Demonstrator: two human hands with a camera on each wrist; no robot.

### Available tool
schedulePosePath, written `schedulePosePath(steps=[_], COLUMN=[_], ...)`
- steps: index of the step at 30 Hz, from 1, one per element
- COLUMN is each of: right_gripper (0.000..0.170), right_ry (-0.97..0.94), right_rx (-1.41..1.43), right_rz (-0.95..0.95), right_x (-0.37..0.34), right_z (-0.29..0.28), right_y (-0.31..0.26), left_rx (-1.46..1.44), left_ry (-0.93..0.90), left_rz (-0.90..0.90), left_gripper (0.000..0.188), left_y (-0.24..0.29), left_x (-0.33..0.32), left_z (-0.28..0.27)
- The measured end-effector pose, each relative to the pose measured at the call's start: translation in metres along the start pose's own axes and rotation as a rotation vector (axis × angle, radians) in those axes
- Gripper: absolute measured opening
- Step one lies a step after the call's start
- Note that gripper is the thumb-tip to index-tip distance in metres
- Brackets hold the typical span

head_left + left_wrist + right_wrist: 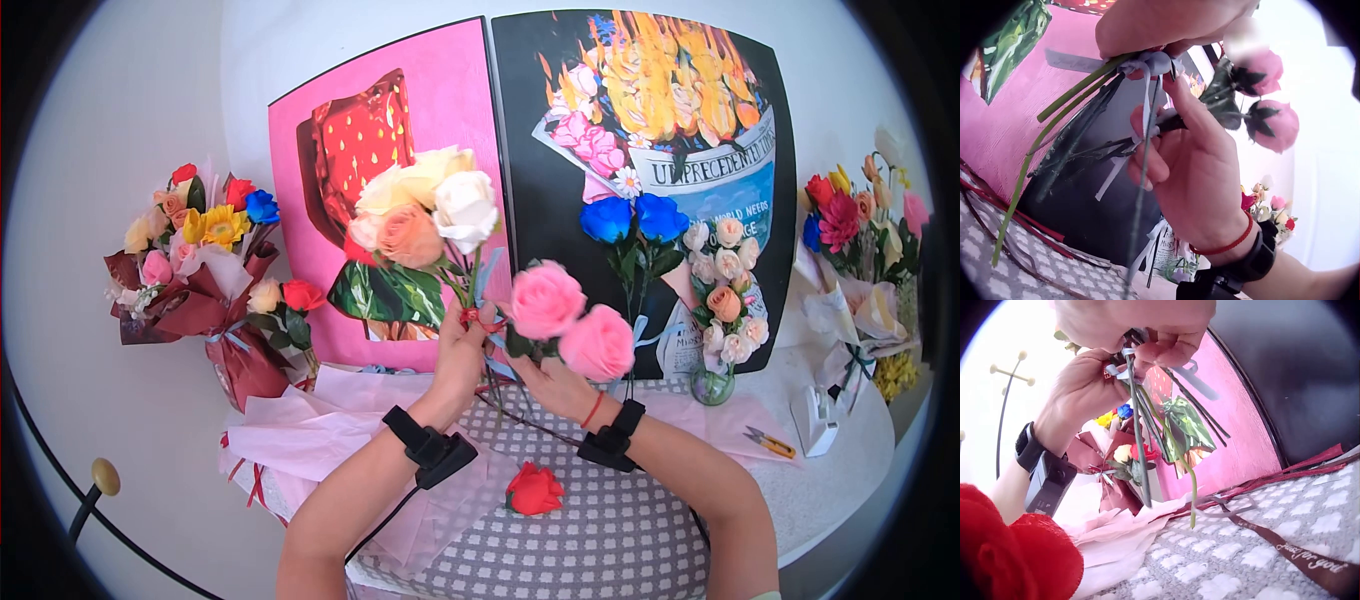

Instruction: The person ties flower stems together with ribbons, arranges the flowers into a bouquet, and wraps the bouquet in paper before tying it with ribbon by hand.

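Note:
My left hand (458, 357) grips the stems of a bunch of roses with cream, white and peach blooms (408, 238), raised above the table. A pale blue ribbon (1146, 66) is wound around these stems, and a red ribbon (470, 315) shows by the fingers. Close beside it, my right hand (553, 388) pinches the stems of two pink roses (545, 302), which lean to the right. Bare stem ends (1138, 444) hang below both hands in the right wrist view. A red rose head (535, 489) lies on the checked cloth (600, 530) beneath.
Pink wrapping paper (320, 420) covers the table's left side. A wrapped bouquet (225, 290) stands behind it. Blue roses (635, 218) and a glass vase (712, 384) of pale roses are at right, near yellow-handled snips (768, 441) and a white tape dispenser (816, 420). Two pictures lean behind.

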State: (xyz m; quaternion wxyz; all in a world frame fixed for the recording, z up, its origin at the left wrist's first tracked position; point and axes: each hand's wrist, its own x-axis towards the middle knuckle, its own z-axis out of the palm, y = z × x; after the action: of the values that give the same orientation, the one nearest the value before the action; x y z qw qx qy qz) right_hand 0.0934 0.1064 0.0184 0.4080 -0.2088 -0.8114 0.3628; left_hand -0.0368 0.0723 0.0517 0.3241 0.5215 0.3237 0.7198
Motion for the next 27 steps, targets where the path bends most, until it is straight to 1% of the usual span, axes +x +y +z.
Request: schedulePosePath(steps=[1,2,3,4,5,6,7,8,9,10,11,12,14,15,16,18,19,20,21,22,23,24,26,27], right_gripper=[0.024,0.024,0.024,0.024,0.024,0.024,0.022,0.022,0.02,0.019,0.016,0.016,0.017,0.015,0.015,0.014,0.023,0.023,0.029,0.035,0.035,0.037,0.041,0.039], right_ry=[0.099,0.199,0.235,0.234,0.217,0.2,0.264,0.263,0.299,0.334,0.239,0.245,0.213,0.321,0.324,0.35,0.062,0.062,0.139,0.218,0.22,0.197,0.149,0.108], right_rx=[-0.067,-0.134,-0.32,-0.322,-0.262,-0.202,-0.261,-0.261,-0.056,0.147,0.278,0.277,-0.189,-0.267,-0.273,-0.47,-0.239,-0.243,-0.313,-0.383,-0.386,-0.34,-0.246,0.299], right_rz=[-0.232,-0.465,-0.517,-0.519,-0.482,-0.445,-0.482,-0.483,-0.39,-0.294,-0.307,-0.307,-0.343,-0.406,-0.413,-0.568,-0.18,-0.189,-0.27,-0.349,-0.355,-0.321,-0.25,-0.229], right_x=[0.005,0.008,0.001,-0.003,-0.006,-0.007,-0.001,0.007,0.014,0.017,0.011,0.015,0.027,0.024,0.026,0.03,0.027,0.03,0.033,0.035,0.036,0.037,0.034,0.031], right_z=[0.005,0.005,-0.002,-0.003,-0.003,-0.003,0.0,0.002,0.004,0.005,-0.002,-0.001,0.002,0.005,0.009,0.018,0.013,0.017,0.028,0.031,0.027,0.023,0.015,0.015], right_y=[0.023,0.026,0.026,0.018,0.013,0.01,0.018,0.028,0.037,0.032,0.004,0.017,0.025,0.027,0.034,0.054,0.044,0.064,0.101,0.104,0.107,0.112,0.1,0.097], left_rx=[0.017,0.016,0.028,0.041,0.039,0.038,0.056,0.075,0.076,0.074,0.072,0.072,0.085,0.083,0.082,0.082,0.023,0.023,0.039,0.055,0.117,0.117,0.053,0.075], left_ry=[0.004,0.006,0.049,0.092,0.081,0.082,0.09,0.099,0.099,0.068,0.034,0.029,0.016,0.011,-0.002,-0.025,-0.06,-0.06,-0.067,-0.075,-0.116,-0.118,-0.066,-0.086], left_rz=[-0.009,-0.006,0.002,0.009,0.049,0.051,0.063,0.073,0.074,0.056,0.038,0.037,0.015,0.019,0.053,0.128,0.093,0.102,0.089,0.075,0.091,0.095,0.083,0.073], left_gripper=[0.012,0.012,0.009,0.01,0.01,0.01,0.011,0.012,0.012,0.012,0.016,0.016,0.018,0.018,0.019,0.021,0.022,0.022,0.022,0.021,0.018,0.018,0.017,0.018], left_y=[-0.001,0.001,0.003,0.005,0.011,0.012,0.013,0.013,0.015,0.016,0.016,0.015,0.012,0.011,0.01,0.009,0.01,0.01,0.011,0.01,0.005,0.003,0.002,0.0], left_x=[0.004,0.006,0.008,0.011,0.011,0.013,0.014,0.015,0.014,0.013,0.012,0.011,0.008,0.006,0.005,0.003,0.0,-0.001,-0.003,-0.004,-0.005,-0.007,-0.011,-0.012], left_z=[-0.003,-0.006,-0.007,-0.008,-0.007,-0.008,-0.01,-0.012,-0.013,-0.013,-0.012,-0.01,-0.006,-0.004,0.0,0.004,0.004,0.005,0.006,0.006,0.002,0.004,0.011,0.01])
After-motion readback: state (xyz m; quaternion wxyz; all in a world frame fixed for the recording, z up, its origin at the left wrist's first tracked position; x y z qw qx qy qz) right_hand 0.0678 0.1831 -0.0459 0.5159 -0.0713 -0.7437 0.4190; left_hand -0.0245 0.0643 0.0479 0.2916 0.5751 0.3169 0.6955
